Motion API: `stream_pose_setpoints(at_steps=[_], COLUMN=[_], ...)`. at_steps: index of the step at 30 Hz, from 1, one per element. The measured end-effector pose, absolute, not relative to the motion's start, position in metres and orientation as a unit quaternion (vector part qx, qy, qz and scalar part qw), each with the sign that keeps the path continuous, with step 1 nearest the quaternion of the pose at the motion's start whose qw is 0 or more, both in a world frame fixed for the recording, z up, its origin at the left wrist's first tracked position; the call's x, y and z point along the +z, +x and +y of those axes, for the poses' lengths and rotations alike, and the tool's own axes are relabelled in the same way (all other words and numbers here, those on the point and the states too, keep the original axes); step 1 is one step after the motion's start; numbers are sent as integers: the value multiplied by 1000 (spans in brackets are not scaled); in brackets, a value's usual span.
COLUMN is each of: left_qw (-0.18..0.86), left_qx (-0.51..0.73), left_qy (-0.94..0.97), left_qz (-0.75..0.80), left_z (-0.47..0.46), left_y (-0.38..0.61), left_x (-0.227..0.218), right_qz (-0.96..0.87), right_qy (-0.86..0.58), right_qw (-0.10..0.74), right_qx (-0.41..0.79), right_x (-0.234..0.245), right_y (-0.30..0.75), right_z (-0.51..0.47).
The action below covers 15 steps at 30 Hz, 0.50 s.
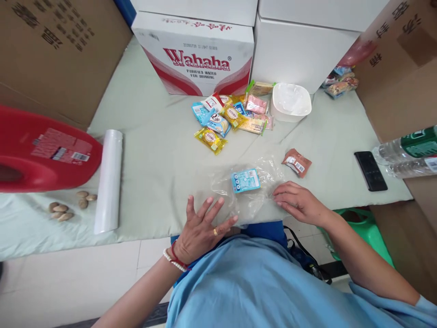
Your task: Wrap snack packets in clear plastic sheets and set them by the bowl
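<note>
A clear plastic bag (249, 207) lies spread on the table in front of me, with a small light-blue snack packet (245, 181) on or inside it; which of the two I cannot tell. My left hand (201, 230), wearing a ring and bracelets, is open at the bag's left edge, fingers spread and palm down. At the right edge, my right hand (300, 201) has its fingers closed together on the plastic. A brown snack packet (297, 162) lies just beyond my right hand.
A pile of wrapped snacks (228, 118) sits beside a white plastic tub (292, 102), before a Wahaha carton (201, 59). Leftward are a plastic roll (109, 182), a red jug (44, 150) and several walnut-like brown pieces (60, 211). Rightward are a phone (370, 171) and bottles (403, 152).
</note>
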<state>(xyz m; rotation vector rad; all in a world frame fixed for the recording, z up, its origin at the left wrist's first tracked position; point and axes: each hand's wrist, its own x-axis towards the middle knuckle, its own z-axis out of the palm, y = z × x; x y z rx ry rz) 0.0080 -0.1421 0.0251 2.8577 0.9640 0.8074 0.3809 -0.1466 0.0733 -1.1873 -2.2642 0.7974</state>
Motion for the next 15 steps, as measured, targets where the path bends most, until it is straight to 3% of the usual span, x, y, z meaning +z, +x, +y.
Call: stream_pose_setpoints(at_steps=[10,15], left_qw=[-38,11], left_qx=[188,195], left_qy=[942,948], left_qz=[276,252], left_z=[-113,-107], left_y=[32,34], left_x=[41,44], right_qz=[-826,-797], right_qy=[-400,-427], right_qw=[194,203], right_qx=[347,376], right_x=[91,90], right_y=[379,383], right_z=[-92,-73])
